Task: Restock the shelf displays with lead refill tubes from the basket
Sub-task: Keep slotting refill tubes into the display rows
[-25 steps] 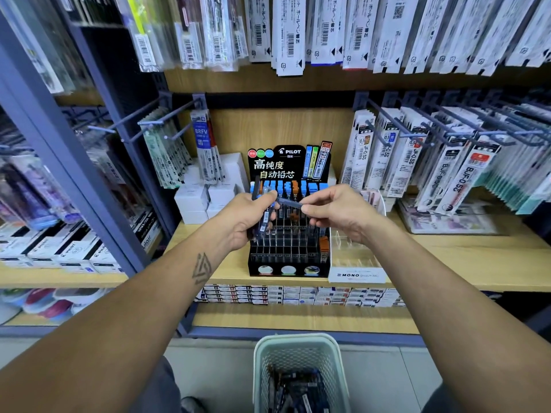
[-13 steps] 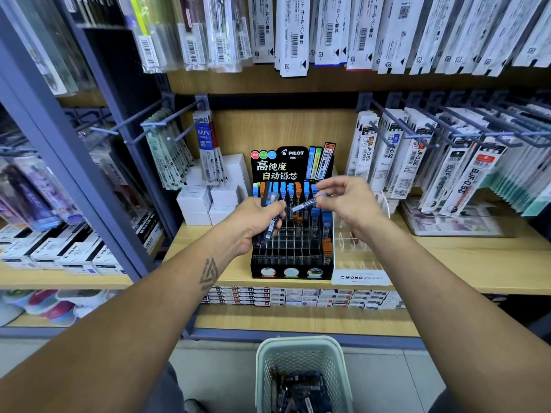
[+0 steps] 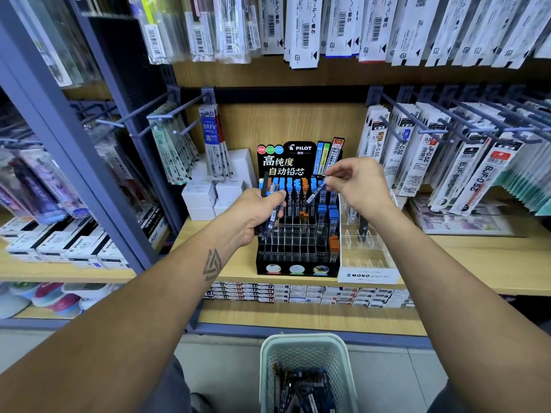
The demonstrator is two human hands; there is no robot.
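While your right hand (image 3: 356, 186) pinches one lead tube (image 3: 316, 192) above the Pilot display's (image 3: 293, 234) back rows, your left hand (image 3: 253, 214) grips spare tubes (image 3: 272, 217); a misaimed tip could topple neighbours. More wait in the basket (image 3: 304, 353).

We've got both arms stretched fwd, bare forearms coming in from 7 and 5 o'clock and converging toward 12. Left hand (image 3: 253, 213) sits palm-in, fingers curled round a small bunch of lead refill tubes (image 3: 273, 214), thumb on top; triangle tattoo on the inner forearm just below the wrist. Right hand (image 3: 356, 186) is higher, at approx 1 o'clock of the left, wrist bent down, thumb & forefinger pinching the top end of a single tube (image 3: 316, 192) that slants down toward 7 o'clock; other fingers loosely curled.
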